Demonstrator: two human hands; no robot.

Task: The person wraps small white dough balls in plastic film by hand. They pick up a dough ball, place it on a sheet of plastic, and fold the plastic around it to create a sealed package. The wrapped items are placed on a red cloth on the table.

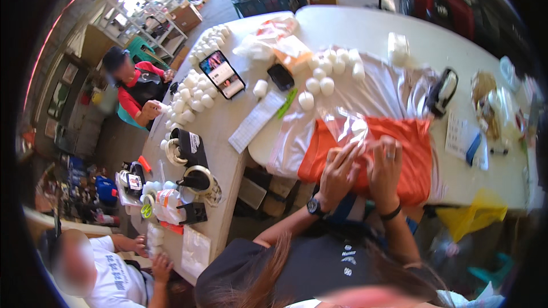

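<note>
In front of me a folded orange cloth lies over a white cloth on the table. A clear, shiny plastic bag rests at the far edge of the orange cloth. My left hand is on the near end of this bag, fingers bent and closed on it. Beside it, my right hand also has its fingers on the plastic, with the thumb side toward the left hand. What lies between the fingertips is partly hidden. Beyond the bag sit several small white rounded cylinders.
A phone, a black device and a paper sheet lie left of the cloth. A tape dispenser stands further left. At right are a black-and-white handheld tool and plastic bags. Two people sit along the left side.
</note>
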